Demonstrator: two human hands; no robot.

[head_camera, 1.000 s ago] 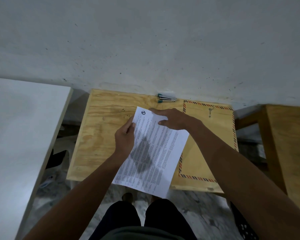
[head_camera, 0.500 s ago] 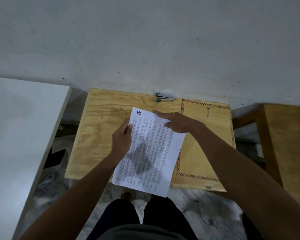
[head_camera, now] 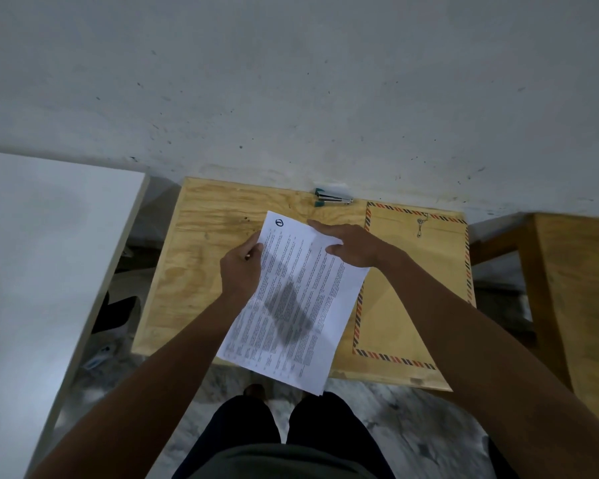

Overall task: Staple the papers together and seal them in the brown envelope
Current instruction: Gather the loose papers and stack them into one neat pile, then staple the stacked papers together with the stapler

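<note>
White printed papers (head_camera: 293, 302) lie slanted over the middle of a small plywood table (head_camera: 194, 267), their lower end hanging past the front edge. My left hand (head_camera: 241, 267) pinches the papers' left edge near the top. Flat across their upper right corner rests my right hand (head_camera: 350, 245), fingers stretched out toward the top edge. The brown envelope (head_camera: 419, 271), trimmed with red and blue stripes, lies on the table's right half, partly under the papers. A small green and silver stapler (head_camera: 331, 198) sits at the table's back edge by the wall.
A grey wall (head_camera: 291, 81) rises directly behind the table. A white tabletop (head_camera: 42, 254) stands to the left and another wooden table (head_camera: 578, 288) to the right. My dark-trousered legs (head_camera: 277, 433) and a marbled floor show below.
My right hand has shifted slightly on the papers' top right corner, and the papers have rocked a little. My left hand keeps its hold on the left edge.
</note>
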